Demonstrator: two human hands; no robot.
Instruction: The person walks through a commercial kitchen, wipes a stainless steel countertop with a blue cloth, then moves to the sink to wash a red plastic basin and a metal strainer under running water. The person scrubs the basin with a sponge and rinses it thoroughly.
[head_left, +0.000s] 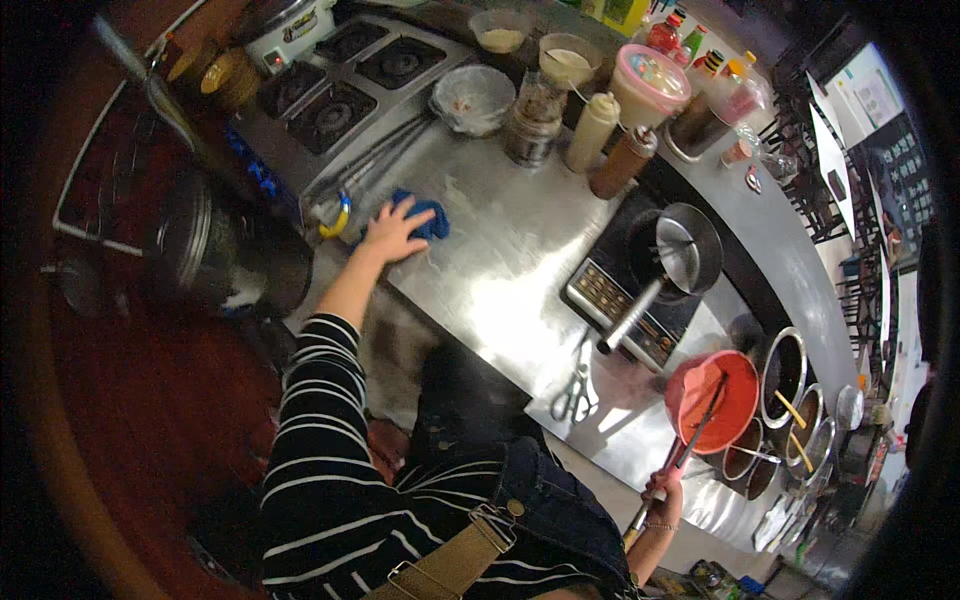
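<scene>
My left hand [392, 236] lies with its fingers spread on a crumpled blue cloth [438, 226], near the left end of the steel counter [480, 235]. Over the counter's right part, my right hand [664, 492] is closed round the handle of a red plastic bowl [740, 405]. A long, dark-tipped utensil [714, 402] slants through the bowl and runs down to the same hand. Its kind is unclear. Near the left hand lie long metal tools [375, 160] and a yellow-and-blue looped item [337, 215].
A gas stove [345, 95] stands at the far left. A metal bowl [473, 100] and two squeeze bottles [594, 132] line the back. A frying pan [690, 240] sits on an induction cooker [628, 310]. Scissors [574, 392] lie before it. Round pots [784, 375] stand right.
</scene>
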